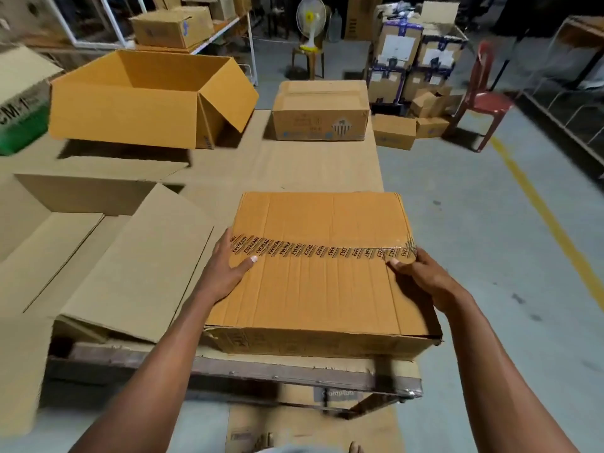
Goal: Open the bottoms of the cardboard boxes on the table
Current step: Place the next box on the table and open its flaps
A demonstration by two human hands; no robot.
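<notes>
Two hands framed the taped box [322, 273], which lay flap-side up on the near end of the surface [294, 165]. The left hand [228, 266] rested open against the box's left edge, thumb on top just below the printed tape [323, 250]. The right hand [421, 273] pinched the crinkled, partly lifted tape end at the right edge, directly ahead of its fingertips. The seam between the hands stayed sealed. Judging from here, a sharp pull could snap the tape at the crinkle or strip the cardboard's top layer. The box's right side overhung the surface edge beneath the right hand, so with the left hand only resting, a tug could slide or tip it toward the floor.
</notes>
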